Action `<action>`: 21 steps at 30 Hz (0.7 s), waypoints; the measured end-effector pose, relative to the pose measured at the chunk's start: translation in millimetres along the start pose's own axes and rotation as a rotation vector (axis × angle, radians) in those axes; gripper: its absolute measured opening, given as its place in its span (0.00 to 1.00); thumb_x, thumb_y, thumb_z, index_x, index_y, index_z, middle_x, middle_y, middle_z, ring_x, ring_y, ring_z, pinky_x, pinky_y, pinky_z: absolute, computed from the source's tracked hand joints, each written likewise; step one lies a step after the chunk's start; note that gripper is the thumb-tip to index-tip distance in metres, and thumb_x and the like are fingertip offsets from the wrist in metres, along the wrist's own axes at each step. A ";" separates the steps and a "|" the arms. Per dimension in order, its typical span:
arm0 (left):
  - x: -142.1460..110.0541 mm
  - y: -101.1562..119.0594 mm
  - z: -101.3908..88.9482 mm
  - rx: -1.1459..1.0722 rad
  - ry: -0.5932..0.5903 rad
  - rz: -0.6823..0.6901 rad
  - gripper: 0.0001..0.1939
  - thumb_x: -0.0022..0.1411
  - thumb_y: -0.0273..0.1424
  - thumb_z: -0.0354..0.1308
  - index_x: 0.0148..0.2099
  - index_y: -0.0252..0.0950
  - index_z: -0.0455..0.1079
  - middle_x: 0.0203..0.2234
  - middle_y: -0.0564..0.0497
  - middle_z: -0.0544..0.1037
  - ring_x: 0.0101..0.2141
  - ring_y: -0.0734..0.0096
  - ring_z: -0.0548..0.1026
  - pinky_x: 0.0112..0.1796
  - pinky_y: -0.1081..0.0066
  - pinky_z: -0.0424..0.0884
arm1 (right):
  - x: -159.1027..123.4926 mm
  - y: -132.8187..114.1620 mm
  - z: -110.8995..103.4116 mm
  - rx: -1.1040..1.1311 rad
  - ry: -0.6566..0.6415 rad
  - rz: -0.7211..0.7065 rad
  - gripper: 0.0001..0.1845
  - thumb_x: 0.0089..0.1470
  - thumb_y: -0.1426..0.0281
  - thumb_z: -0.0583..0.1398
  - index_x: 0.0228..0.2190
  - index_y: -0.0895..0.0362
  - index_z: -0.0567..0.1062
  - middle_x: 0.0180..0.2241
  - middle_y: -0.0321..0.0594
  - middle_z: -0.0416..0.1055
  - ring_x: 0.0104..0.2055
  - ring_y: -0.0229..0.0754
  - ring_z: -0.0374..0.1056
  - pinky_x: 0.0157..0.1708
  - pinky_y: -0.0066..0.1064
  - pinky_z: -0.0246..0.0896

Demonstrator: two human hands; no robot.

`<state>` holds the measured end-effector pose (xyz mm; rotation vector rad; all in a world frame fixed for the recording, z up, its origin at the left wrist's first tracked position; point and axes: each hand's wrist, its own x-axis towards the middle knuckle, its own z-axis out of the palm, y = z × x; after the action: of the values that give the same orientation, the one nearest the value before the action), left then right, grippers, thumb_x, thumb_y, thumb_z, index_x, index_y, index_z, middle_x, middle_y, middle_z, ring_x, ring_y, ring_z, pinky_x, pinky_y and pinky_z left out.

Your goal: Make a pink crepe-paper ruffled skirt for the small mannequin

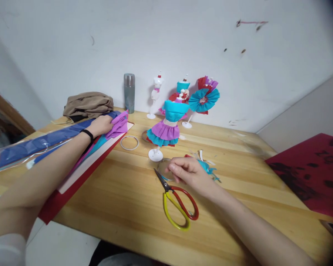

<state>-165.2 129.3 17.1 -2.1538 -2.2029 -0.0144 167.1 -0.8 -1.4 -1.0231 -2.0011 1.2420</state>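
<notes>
My left hand (102,125) is closed on purple crepe paper (119,125), at the upper end of a stack of coloured sheets on the left. My right hand (184,170) hovers with curled fingers over a roll of clear tape (164,170), with nothing visible in it. Just below it lie scissors (170,195) with one red and one yellow handle, blades pointing away from me. Beyond the right hand stands a small white dress form (155,155) on a round base, wearing a dress (166,127) of turquoise top, pale waistband and purple, turquoise and red ruffles.
More dressed mini forms (204,99) stand along the wall, beside a grey-green thermos (129,94). A brown cloth (88,105) lies at back left. A thin ring (129,143) sits mid-table. Turquoise and white scraps (209,168) lie right of the tape; a red sheet (310,177) is far right.
</notes>
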 end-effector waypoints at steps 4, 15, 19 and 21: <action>-2.8 4.8 -1.4 -0.023 -0.022 -0.005 0.19 0.61 0.32 0.46 0.44 0.30 0.75 0.44 0.35 0.78 0.44 0.53 0.77 0.43 0.66 0.71 | 0.0 -0.2 4.2 0.052 -0.034 0.041 0.23 0.57 0.52 0.56 0.25 0.60 0.72 0.16 0.31 0.59 0.18 0.31 0.52 0.19 0.25 0.47; -13.7 20.0 7.0 0.007 -0.025 0.021 0.21 0.65 0.33 0.43 0.55 0.30 0.68 0.45 0.33 0.77 0.44 0.50 0.77 0.41 0.62 0.72 | -0.1 -0.5 5.5 0.071 -0.056 0.054 0.23 0.55 0.51 0.56 0.24 0.59 0.70 0.17 0.32 0.60 0.19 0.32 0.55 0.20 0.25 0.52; -33.4 40.8 27.1 0.054 0.027 0.092 0.26 0.69 0.38 0.37 0.61 0.27 0.58 0.45 0.30 0.76 0.45 0.46 0.76 0.42 0.57 0.71 | 0.7 2.7 6.9 0.081 -0.064 0.068 0.22 0.55 0.53 0.56 0.23 0.58 0.70 0.17 0.32 0.61 0.19 0.32 0.55 0.21 0.25 0.52; -40.3 50.0 35.8 0.074 0.043 0.114 0.32 0.68 0.45 0.41 0.62 0.23 0.55 0.47 0.27 0.74 0.46 0.43 0.75 0.41 0.57 0.71 | 1.1 3.8 7.5 0.076 -0.065 0.071 0.21 0.55 0.53 0.57 0.24 0.58 0.70 0.17 0.32 0.61 0.19 0.32 0.56 0.21 0.25 0.52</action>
<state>-115.7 92.0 -22.5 -2.2141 -2.0212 0.0260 161.8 -2.4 -7.8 -1.0373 -1.9650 1.3949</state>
